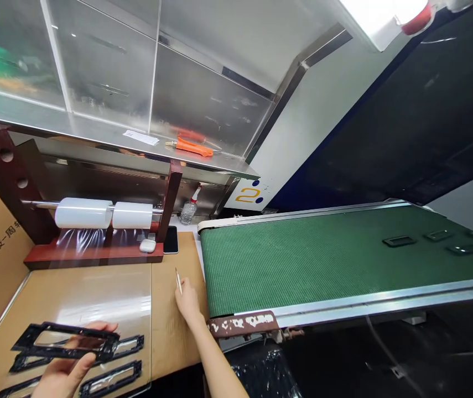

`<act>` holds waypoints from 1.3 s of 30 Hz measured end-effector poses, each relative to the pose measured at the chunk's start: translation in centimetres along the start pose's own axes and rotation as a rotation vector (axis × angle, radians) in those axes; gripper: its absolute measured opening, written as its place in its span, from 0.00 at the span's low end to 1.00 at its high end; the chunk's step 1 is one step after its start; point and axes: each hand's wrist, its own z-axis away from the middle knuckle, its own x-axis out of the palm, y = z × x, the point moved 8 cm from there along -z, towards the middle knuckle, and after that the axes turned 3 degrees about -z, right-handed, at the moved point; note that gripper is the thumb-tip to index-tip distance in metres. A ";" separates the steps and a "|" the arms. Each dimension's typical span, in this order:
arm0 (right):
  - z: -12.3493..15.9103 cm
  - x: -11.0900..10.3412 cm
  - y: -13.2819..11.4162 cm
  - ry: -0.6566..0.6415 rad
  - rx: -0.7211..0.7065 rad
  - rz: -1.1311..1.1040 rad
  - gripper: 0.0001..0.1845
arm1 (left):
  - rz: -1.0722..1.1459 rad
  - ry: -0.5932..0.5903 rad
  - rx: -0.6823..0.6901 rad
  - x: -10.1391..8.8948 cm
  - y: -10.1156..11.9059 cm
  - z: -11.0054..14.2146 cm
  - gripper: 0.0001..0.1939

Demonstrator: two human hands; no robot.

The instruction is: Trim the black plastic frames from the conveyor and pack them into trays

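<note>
Black frame [32, 337] is up in my left hand [64, 376] at the lower left of the view, tilted a bit, thumb on the near edge and fingers behind the far side, so that's a proper pinch. It's hanging right over a handful of other black frames [126, 345] lying on the clear sheet [107, 293] that covers part of the brown counter [172, 331]. From my remote seat I've got the right hand [188, 301] closed around a slim white tool [178, 281], tip pointing away, just past the sheet's right edge. Can't tell what the tool actually is, too small. Behind all that, two rolls of clear film [83, 213] sit on a rod in a dark red stand [95, 257], with a small white case [147, 245] on its base and a phone [170, 240] just beside it. Clear bottle [188, 211] with a red-and-white nozzle stands near those. Off to the right there's a green conveyor belt [302, 260] with three dark pieces [399, 241] near its far end, and an orange-handled tool [195, 147] lies on the metal shelf [107, 134] above.
</note>
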 end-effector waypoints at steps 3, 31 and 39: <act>1.1 -0.2 0.2 -0.002 -0.030 0.083 0.25 | 0.053 -0.092 -0.055 0.8 -0.8 -0.4 0.26; 17.9 -19.2 -13.1 0.166 -1.060 0.121 0.19 | 0.434 0.055 -0.050 5.7 11.4 1.8 0.27; 17.5 -19.4 -11.7 0.039 -1.034 0.066 0.18 | 0.490 0.081 0.002 6.9 11.9 2.5 0.25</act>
